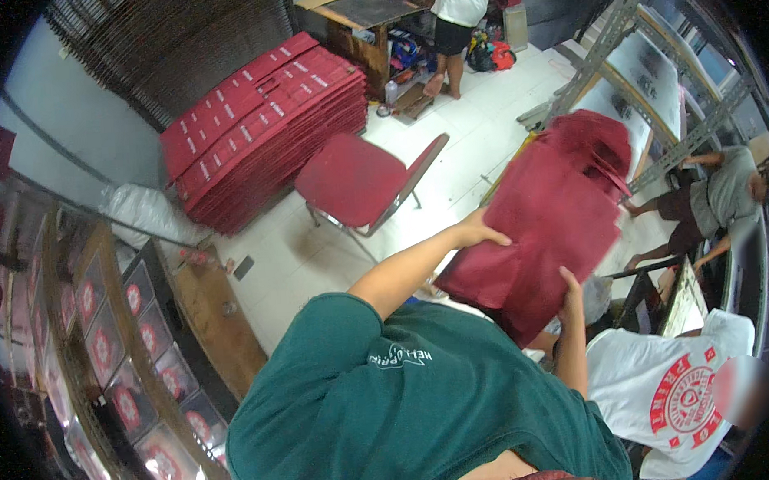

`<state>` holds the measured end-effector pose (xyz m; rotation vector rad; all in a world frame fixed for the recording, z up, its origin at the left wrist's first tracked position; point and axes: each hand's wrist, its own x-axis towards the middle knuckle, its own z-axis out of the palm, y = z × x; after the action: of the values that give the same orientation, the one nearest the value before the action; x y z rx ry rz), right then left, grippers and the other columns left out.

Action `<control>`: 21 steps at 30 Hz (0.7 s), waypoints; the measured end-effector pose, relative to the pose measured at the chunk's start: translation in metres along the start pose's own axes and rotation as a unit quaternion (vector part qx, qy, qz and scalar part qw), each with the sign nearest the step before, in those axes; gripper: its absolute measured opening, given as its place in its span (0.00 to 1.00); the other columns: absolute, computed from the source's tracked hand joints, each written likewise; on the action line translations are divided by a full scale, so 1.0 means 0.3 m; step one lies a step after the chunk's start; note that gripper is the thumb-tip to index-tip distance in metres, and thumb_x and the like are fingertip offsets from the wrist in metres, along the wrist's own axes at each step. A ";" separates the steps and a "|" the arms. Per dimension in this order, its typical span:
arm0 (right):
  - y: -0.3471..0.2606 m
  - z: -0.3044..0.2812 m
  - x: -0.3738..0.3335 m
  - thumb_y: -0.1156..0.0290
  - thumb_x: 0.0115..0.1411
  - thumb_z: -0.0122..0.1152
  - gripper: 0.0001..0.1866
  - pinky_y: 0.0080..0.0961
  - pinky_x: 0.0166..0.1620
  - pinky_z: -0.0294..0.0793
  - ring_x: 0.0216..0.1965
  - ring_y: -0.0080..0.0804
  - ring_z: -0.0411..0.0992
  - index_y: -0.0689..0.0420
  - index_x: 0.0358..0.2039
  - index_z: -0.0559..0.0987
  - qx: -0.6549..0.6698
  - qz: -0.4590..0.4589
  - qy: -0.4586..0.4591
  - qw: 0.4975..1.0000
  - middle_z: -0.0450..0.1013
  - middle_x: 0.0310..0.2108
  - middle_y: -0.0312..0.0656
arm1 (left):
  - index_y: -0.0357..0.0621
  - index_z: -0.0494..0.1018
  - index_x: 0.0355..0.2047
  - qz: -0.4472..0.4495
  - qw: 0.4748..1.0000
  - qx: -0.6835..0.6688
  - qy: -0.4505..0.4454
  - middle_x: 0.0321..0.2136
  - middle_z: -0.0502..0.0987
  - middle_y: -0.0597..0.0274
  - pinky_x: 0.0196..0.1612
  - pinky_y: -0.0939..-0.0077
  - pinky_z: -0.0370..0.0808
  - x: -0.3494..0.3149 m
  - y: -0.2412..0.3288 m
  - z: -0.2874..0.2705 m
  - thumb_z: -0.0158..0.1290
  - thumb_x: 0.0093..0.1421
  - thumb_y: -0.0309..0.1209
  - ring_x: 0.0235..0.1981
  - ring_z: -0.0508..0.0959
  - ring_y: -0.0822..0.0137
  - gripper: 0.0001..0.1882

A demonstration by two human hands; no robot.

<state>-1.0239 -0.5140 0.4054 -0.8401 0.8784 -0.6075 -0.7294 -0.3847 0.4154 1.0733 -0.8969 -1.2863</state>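
A bundle of dark red fabric bags (531, 224) is held out in front of me, with straps and loose folds bunched at its far right end. My left hand (480, 230) grips the left edge, thumb lying on top and the other fingers hidden beneath. On the near right edge, my right hand (571, 289) is closed on the same bundle, its fingers mostly out of sight. The far end of the bundle reaches a metal rack (593, 64); whether it rests on anything there is hidden.
A red chair (351, 176) stands left of the bundle, before a tall stack of folded red bags (261, 125). Printed sheets (132, 401) fill a rack at left. One person (461, 1) stands by a far table (360, 15); two others are close at right.
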 end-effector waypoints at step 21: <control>0.043 0.886 0.755 0.63 0.46 0.72 0.34 0.39 0.51 0.75 0.43 0.43 0.77 0.66 0.51 0.73 -0.318 0.236 -0.081 0.915 0.76 0.44 0.50 | 0.38 0.65 0.58 -0.161 0.902 -0.273 0.293 0.49 0.75 0.53 0.54 0.60 0.74 -0.008 -0.196 -0.650 0.64 0.50 0.34 0.47 0.77 0.58 0.36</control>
<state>-0.6803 -0.5775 0.3987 -1.1859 1.0954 0.1964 -0.5608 -0.3589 0.3041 1.0781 0.1103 -1.2614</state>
